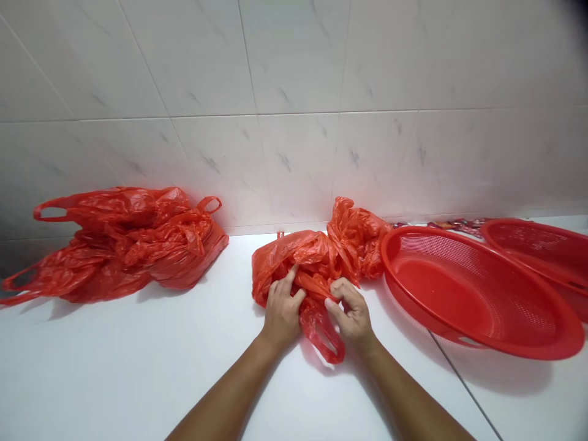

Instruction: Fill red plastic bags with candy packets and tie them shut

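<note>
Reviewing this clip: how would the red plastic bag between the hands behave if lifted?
The red plastic bag looks very floppy, crumpling into soft folds around the left hand and right hand. It is probably very light, as no contents show. Its glossy film may slip unless pinched.

The bag was a vivid orange-red, paler where the thin plastic stretched. Left of the bag, the heap matched that same red. Right of it, the baskets were a deeper solid red, patterned with fine mesh holes. Behind it, the tiles were white with faint grey marbling, and beneath it the counter was plain white.
</note>
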A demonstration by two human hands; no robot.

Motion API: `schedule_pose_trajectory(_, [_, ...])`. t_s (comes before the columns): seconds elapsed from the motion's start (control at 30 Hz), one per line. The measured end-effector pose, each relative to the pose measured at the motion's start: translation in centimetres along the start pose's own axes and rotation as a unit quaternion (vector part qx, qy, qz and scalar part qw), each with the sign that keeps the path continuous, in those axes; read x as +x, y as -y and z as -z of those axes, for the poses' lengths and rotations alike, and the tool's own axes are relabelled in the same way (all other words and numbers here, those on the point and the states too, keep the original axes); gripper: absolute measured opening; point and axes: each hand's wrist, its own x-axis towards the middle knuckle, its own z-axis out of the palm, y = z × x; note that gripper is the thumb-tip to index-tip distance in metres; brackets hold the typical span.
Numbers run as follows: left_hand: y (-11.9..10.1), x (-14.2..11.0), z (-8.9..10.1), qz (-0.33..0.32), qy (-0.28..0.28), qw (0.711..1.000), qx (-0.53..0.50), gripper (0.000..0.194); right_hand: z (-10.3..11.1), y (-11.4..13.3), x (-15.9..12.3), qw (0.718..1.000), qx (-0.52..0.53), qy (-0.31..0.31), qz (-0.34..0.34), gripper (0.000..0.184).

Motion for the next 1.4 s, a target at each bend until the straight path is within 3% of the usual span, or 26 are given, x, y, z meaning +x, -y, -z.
schedule_pose_trajectory(0.07, [0.9, 0.1, -0.1, 0.028, -0.007, 0.999, 0.023, 0.023, 0.0, 0.6, -0.3, 0.996, 0.081, 0.029, 0.013, 0.024])
schedule_pose_trajectory(0.17, [2.6, 0.1, -0.3, 0.072, -0.008, 0.995, 0.063, 0.028, -0.2, 0.9, -0.6, 0.979, 0.195, 0.042, -0.036, 0.024])
schedule_pose_trajectory(0.33, [4.8, 0.4, -0.4, 0.128, -0.021, 0.988, 0.087, 0.041, -0.1, 0.1, -0.1, 0.907, 0.396, 0.001, -0.145, 0.035])
schedule_pose_trajectory(0.43, [5.5, 0.6, -0.5, 0.153, -0.028, 0.984, 0.088, 0.052, 0.4, -0.6, 0.5, 0.884, 0.423, -0.052, -0.193, 0.038])
schedule_pose_trajectory(0.53, [5.8, 0.4, -0.6, 0.167, -0.036, 0.981, 0.086, 0.061, 0.9, -1.0, 0.9, 0.878, 0.420, -0.107, -0.202, 0.042])
schedule_pose_trajectory(0.67, [5.8, 0.2, -0.6, 0.196, -0.066, 0.976, 0.068, 0.075, 1.8, -1.1, 1.3, 0.840, 0.475, -0.149, -0.215, 0.045])
schedule_pose_trajectory(0.73, [5.8, 0.9, -0.4, 0.209, -0.061, 0.974, 0.065, 0.082, 2.4, -1.2, 1.4, 0.823, 0.499, -0.143, -0.230, 0.045])
schedule_pose_trajectory(0.83, [6.1, 3.4, -0.1, 0.211, -0.006, 0.976, 0.060, 0.083, 3.0, -1.6, 1.4, 0.806, 0.526, -0.105, -0.252, 0.046])
schedule_pose_trajectory(1.0, [7.2, 7.9, 1.1, 0.209, 0.053, 0.976, 0.027, 0.096, 3.0, -2.2, 1.4, 0.797, 0.551, -0.019, -0.247, 0.050])
schedule_pose_trajectory(1.1, [6.3, 7.2, 3.0, 0.186, -0.005, 0.982, 0.016, 0.090, 2.7, -2.2, 1.6, 0.786, 0.570, 0.050, -0.233, 0.053])
schedule_pose_trajectory(1.2, [3.7, 3.6, 5.4, 0.092, -0.109, 0.987, -0.077, 0.064, 2.0, -1.9, 1.4, 0.770, 0.585, 0.118, -0.225, 0.054])
schedule_pose_trajectory(1.23, [2.6, 2.2, 6.0, 0.047, -0.090, 0.988, -0.120, 0.058, 1.7, -1.7, 1.3, 0.771, 0.583, 0.128, -0.223, 0.053])
schedule_pose_trajectory(1.3, [0.8, -0.4, 6.8, -0.053, 0.022, 0.984, -0.168, 0.061, 1.0, -1.1, 1.0, 0.784, 0.567, 0.125, -0.219, 0.051])
schedule_pose_trajectory(1.37, [-0.3, -2.0, 6.9, -0.103, 0.119, 0.971, -0.182, 0.063, 0.6, -0.4, 0.7, 0.810, 0.535, 0.111, -0.213, 0.051])
schedule_pose_trajectory(1.4, [-0.4, -2.5, 6.6, -0.108, 0.143, 0.967, -0.180, 0.052, 0.5, -0.2, 0.7, 0.827, 0.513, 0.103, -0.207, 0.052])
